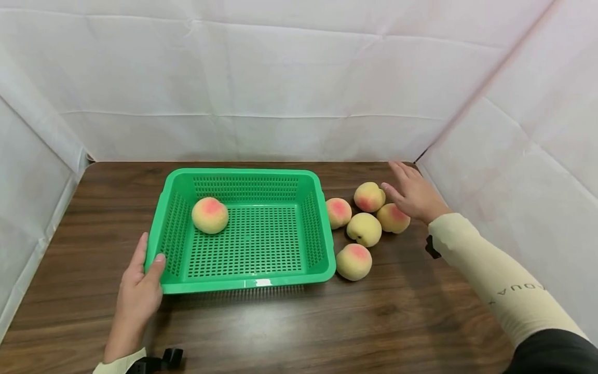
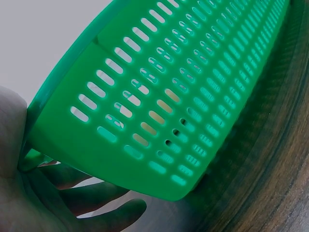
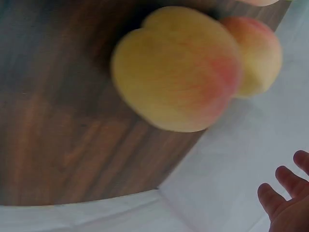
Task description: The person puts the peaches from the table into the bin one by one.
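A green plastic basket (image 1: 245, 283) with slotted walls stands on the wooden table, holding one peach (image 1: 210, 215) toward its left side. My left hand (image 1: 140, 291) grips the basket's left rim near the front corner, thumb over the edge; in the left wrist view its fingers (image 2: 96, 195) reach round the outside. Several peaches lie in a loose group right of the basket, among them a front peach (image 1: 354, 262) and a yellower middle peach (image 1: 364, 230). Over the group's right side, my right hand (image 1: 413, 193) is spread and holds nothing, close to the rightmost peach (image 1: 393, 218).
White cloth walls (image 1: 289, 88) enclose the table at the back and both sides. The dark wooden table (image 1: 289, 327) extends in front of the basket and along its left. The back right table corner lies just beyond my right hand.
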A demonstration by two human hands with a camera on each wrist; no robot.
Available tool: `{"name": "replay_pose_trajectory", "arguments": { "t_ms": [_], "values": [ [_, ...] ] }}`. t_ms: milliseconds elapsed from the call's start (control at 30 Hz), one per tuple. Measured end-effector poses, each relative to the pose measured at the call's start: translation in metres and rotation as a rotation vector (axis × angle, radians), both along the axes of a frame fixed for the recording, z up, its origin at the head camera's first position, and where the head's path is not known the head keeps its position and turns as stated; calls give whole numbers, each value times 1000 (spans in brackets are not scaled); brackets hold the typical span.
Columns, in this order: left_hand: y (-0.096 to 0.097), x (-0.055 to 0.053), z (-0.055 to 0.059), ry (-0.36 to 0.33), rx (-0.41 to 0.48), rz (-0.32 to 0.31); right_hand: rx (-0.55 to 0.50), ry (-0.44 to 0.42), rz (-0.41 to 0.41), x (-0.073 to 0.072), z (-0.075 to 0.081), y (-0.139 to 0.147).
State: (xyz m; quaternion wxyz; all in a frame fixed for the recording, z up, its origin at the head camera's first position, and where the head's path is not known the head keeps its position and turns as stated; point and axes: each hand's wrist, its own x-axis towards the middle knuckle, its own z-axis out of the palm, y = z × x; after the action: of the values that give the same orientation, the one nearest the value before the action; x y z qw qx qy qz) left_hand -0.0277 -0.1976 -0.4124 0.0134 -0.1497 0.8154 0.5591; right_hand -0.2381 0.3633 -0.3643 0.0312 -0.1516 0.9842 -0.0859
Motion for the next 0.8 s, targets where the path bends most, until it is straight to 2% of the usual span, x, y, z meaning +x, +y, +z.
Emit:
{"name": "replay_pose_trajectory", "arguments": {
  "t_ms": [367,567,800],
  "values": [
    [1,1,-2,5,7,1,-53,-79,-77,15,-38,21],
    [1,1,0,10,4,4,-79,-42,-68,19,-58,26],
    [0,1,0,28,9,4,-88,-24,-72,21,-71,23]
  ]
}}
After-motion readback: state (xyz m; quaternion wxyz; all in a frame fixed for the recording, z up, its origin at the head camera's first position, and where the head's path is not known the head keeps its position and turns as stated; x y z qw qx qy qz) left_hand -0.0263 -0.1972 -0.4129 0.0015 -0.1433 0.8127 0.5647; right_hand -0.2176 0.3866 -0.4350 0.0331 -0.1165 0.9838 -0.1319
